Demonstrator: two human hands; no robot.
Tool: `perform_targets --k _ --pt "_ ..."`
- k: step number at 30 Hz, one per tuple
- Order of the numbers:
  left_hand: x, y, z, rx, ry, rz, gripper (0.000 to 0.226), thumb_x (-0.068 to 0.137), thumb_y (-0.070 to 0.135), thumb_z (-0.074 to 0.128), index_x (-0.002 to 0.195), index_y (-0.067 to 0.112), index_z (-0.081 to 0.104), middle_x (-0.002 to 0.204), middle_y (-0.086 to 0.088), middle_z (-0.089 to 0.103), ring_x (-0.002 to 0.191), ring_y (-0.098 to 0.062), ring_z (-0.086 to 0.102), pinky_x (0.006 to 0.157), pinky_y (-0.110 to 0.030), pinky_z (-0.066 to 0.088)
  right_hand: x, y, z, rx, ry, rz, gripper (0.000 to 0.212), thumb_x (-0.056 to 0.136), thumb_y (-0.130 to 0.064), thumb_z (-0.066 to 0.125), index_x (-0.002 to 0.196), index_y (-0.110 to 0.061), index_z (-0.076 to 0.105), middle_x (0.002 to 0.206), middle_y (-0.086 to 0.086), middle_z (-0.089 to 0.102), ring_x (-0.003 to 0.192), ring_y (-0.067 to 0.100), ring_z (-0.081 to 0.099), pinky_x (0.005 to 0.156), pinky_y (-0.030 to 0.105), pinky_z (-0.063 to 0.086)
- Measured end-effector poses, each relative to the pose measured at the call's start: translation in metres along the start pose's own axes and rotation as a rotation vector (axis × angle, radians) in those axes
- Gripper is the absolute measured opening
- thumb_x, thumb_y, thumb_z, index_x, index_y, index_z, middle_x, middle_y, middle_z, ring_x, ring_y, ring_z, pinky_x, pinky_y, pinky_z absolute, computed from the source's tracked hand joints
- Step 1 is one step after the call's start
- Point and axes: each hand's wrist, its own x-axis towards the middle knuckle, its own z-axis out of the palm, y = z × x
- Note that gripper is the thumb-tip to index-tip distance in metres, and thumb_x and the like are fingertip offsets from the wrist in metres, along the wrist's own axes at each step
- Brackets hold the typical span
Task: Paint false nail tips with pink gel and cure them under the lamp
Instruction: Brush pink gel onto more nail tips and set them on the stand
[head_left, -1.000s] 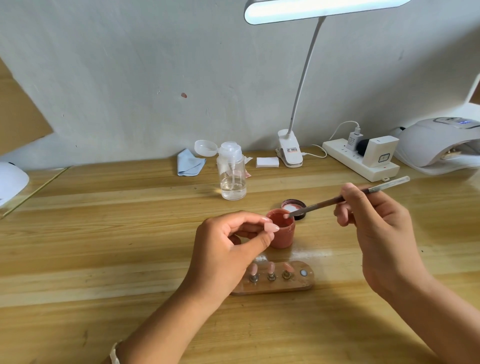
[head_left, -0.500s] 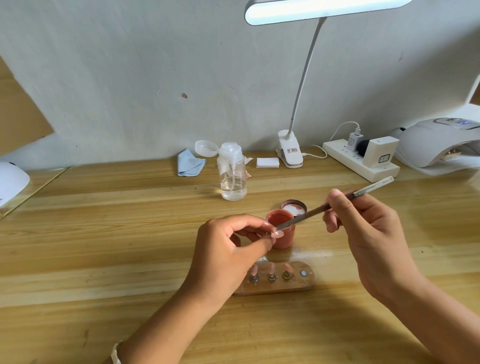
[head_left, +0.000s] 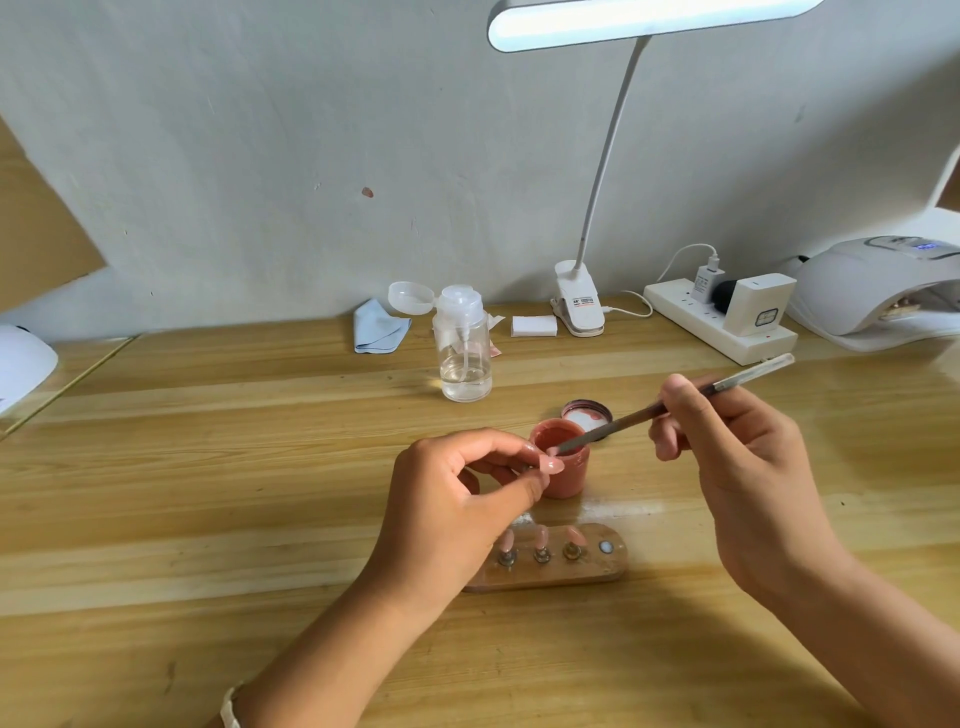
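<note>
Head view: a nail tip is pinched in the left hand beside the pink gel jar; the brush, gripped by the right hand, seemingly touches it. Thin, even strokes are advised, tip kept steady

Two hands are in view, left hand and right hand, with one brush, one jar of pink gel and one lid. There are four false nail tips: three mounted tips on the single wooden holder and one held tip. Also one pump bottle, one blue cloth, one clip lamp, one power strip, one curing lamp, and perhaps a second curing lamp at the left edge.
</note>
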Motion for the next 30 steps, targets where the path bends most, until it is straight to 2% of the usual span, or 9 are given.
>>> perform_targets --k 3,7,9,14,18,23,27,30 --pt "0.0004 0.0 -0.0006 0.041 0.012 0.014 0.021 0.077 0.013 0.084 0.084 0.032 0.078 0.081 0.01 0.076 0.058 -0.025 0.068 0.049 -0.04 0.055 -0.0013 0.0004 0.002 -0.017 -0.02 -0.014 0.025 0.087 -0.034 0.062 0.068 -0.017 0.065 0.054 -0.006 0.057 0.059 0.002 0.055 0.067 0.009 0.043" --pt "0.0004 -0.0002 -0.0013 -0.004 -0.008 -0.003 0.021 0.079 0.009 0.082 0.084 0.029 0.079 0.084 0.005 0.076 0.061 -0.031 0.069 0.049 -0.047 0.055 0.0031 0.0035 -0.0039 -0.07 0.083 -0.01 0.026 0.095 -0.02 0.065 0.069 -0.014 0.065 0.051 -0.005 0.057 0.055 0.003 0.051 0.063 0.009 0.043" --pt "0.0003 0.0008 -0.0015 -0.002 -0.004 0.005 0.022 0.079 0.008 0.081 0.084 0.029 0.079 0.084 0.006 0.077 0.063 -0.031 0.069 0.052 -0.044 0.056 0.0053 0.0047 -0.0063 -0.099 0.125 -0.009 0.029 0.097 -0.015 0.064 0.068 -0.017 0.064 0.05 -0.006 0.056 0.053 0.003 0.05 0.061 0.009 0.042" --pt "0.0004 0.0011 -0.002 0.003 -0.006 -0.003 0.02 0.079 0.009 0.081 0.084 0.028 0.079 0.084 0.007 0.076 0.063 -0.028 0.069 0.053 -0.041 0.057 0.0041 0.0033 -0.004 -0.068 0.11 -0.023 0.027 0.096 -0.022 0.063 0.07 -0.016 0.063 0.052 -0.006 0.055 0.055 0.003 0.049 0.062 0.008 0.041" --pt "0.0003 0.0015 -0.0019 0.001 -0.006 -0.004 0.02 0.079 0.009 0.081 0.084 0.028 0.079 0.083 0.006 0.076 0.06 -0.028 0.068 0.049 -0.04 0.057 0.0011 -0.0008 -0.0012 -0.018 0.057 -0.03 0.025 0.086 -0.036 0.063 0.072 -0.016 0.064 0.052 -0.005 0.055 0.056 0.004 0.05 0.064 0.009 0.043" --pt "0.0007 0.0026 -0.0011 0.0 0.004 -0.014 0.02 0.079 0.008 0.082 0.083 0.027 0.079 0.083 0.005 0.077 0.061 -0.028 0.069 0.055 -0.038 0.056 0.0021 0.0014 -0.0024 -0.052 0.079 -0.013 0.028 0.093 -0.025 0.066 0.066 -0.02 0.066 0.052 -0.004 0.056 0.056 0.005 0.05 0.064 0.01 0.043" --pt "0.0009 0.0055 -0.0018 -0.034 0.009 -0.027 0.022 0.079 0.004 0.081 0.082 0.026 0.079 0.082 0.004 0.077 0.064 -0.028 0.069 0.053 -0.026 0.057 0.0046 0.0028 -0.0053 -0.081 0.138 -0.003 0.032 0.097 -0.017 0.063 0.065 -0.02 0.064 0.05 -0.005 0.055 0.054 0.003 0.049 0.061 0.009 0.041" --pt "0.0007 0.0059 -0.0014 -0.037 0.009 -0.039 0.02 0.079 0.005 0.081 0.083 0.024 0.079 0.081 0.003 0.076 0.063 -0.031 0.069 0.053 -0.032 0.056 0.0049 0.0033 -0.0046 -0.08 0.137 -0.015 0.029 0.098 -0.018 0.062 0.069 -0.015 0.063 0.05 -0.005 0.055 0.054 0.002 0.049 0.062 0.008 0.041"
